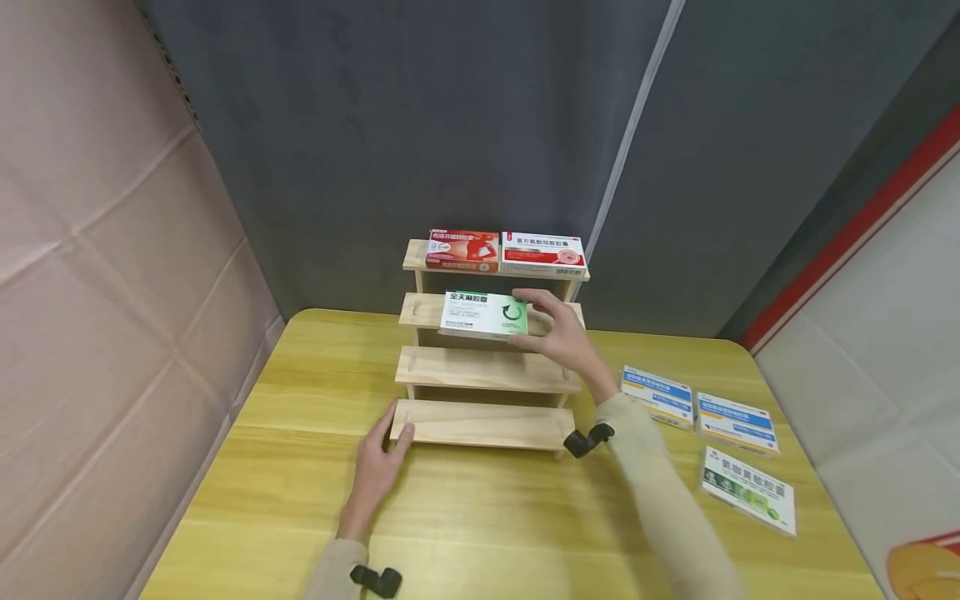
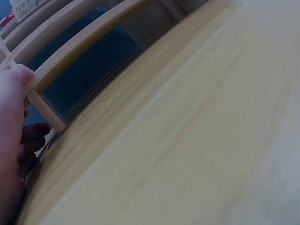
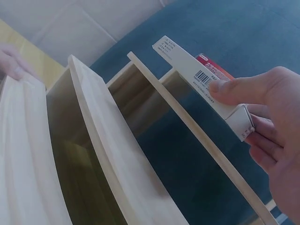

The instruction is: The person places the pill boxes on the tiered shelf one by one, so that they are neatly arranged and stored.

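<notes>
My right hand (image 1: 557, 332) pinches the right end of a white and green medicine box (image 1: 480, 315), thumb on its long edge in the right wrist view. That box overlaps the second tier from the top of a wooden stepped rack (image 1: 487, 425). My left hand (image 1: 378, 465) grips the left end of the lowest tier, with its thumb on the front in the head view. On the top tier lie a red medicine box (image 1: 462, 251) and a white and red medicine box (image 1: 543, 254), side by side.
Right of the rack, two blue and white boxes (image 1: 657, 396) (image 1: 738, 423) lie on the wooden table (image 1: 255, 483). Nearer the front is a white box with a green band (image 1: 748, 490). A dark grey panel (image 1: 420, 125) stands behind the rack.
</notes>
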The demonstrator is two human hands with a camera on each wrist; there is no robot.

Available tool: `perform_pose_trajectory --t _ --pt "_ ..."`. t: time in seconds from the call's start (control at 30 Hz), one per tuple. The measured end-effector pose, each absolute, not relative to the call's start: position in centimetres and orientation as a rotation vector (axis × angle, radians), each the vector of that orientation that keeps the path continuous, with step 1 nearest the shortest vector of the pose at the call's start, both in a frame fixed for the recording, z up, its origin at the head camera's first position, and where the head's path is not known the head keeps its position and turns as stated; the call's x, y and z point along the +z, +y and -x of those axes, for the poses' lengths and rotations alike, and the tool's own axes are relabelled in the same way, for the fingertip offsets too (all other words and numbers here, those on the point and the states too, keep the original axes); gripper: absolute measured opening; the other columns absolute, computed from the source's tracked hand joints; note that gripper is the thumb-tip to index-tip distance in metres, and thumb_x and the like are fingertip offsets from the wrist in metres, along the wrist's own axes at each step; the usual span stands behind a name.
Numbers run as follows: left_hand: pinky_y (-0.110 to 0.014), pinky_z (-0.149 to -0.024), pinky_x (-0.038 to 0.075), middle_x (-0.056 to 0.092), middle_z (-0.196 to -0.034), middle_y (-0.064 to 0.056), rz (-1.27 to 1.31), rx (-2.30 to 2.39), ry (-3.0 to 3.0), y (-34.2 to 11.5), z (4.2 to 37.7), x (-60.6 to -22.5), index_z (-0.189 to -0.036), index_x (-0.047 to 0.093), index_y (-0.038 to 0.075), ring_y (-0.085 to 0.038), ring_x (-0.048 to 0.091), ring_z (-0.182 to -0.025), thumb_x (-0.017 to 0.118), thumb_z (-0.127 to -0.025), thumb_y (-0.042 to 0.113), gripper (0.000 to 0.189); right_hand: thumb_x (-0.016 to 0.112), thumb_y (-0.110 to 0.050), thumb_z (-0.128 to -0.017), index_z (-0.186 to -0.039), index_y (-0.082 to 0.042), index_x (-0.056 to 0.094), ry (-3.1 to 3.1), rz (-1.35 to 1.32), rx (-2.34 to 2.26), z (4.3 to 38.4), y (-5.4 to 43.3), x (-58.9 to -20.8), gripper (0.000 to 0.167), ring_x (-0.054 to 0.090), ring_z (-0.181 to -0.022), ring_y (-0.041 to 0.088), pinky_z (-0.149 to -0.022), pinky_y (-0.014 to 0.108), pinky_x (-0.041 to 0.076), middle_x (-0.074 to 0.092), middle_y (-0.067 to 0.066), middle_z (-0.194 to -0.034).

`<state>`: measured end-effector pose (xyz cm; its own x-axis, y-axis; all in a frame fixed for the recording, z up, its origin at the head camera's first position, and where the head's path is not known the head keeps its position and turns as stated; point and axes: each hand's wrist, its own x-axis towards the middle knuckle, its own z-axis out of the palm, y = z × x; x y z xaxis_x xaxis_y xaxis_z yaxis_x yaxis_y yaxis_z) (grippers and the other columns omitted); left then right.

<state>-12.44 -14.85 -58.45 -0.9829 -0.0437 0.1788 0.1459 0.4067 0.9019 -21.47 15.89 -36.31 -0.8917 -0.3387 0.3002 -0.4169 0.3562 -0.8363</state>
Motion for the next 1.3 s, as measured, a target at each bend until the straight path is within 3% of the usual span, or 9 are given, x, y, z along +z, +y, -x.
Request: perform_pose_trajectory --t 0.27,0.7,1.3 --pt "-0.057 -0.124 0.030 0.042 -0.159 -0.015 0.086 -1.623 -2.485 -14.9 12.4 -58.5 -0.157 0.038 0.018 -0.040 0.039 -0.147 0.059 -0.103 0.038 0.062 0.087 -0.006 -0.079 -0.140 0.000 0.057 -2.545 -0.669 1.535 24.8 15.0 -39.5 0.069 0.050 -0.137 0.028 -0.122 0.044 0.039 0.059 0.013 -0.143" --pt "-0.056 -0.124 0.030 0.042 -0.159 -0.012 0.078 -1.634 -2.483 -14.9 12.5 -58.8 -0.157 0.038 0.021 -0.038 0.039 -0.147 0.058 -0.103 0.042 0.061 0.088 -0.012 -0.078 -0.142 -0.003 0.057 -2.674 -0.620 1.431 25.4 13.6 -39.4 0.071 0.052 -0.136 0.028 -0.121 0.043 0.038 0.057 0.013 -0.145" --pt "-0.056 -0.125 0.027 0.040 -0.160 -0.014 0.088 -1.672 -2.463 -14.8 12.4 -58.7 -0.158 0.036 0.015 -0.039 0.036 -0.149 0.059 -0.103 0.037 0.063 0.088 -0.023 -0.080 -0.149 -0.004 0.047 -2.751 -0.511 1.282 25.5 13.4 -39.7 0.082 0.046 -0.142 0.030 -0.124 0.041 0.035 0.050 0.015 -0.151"
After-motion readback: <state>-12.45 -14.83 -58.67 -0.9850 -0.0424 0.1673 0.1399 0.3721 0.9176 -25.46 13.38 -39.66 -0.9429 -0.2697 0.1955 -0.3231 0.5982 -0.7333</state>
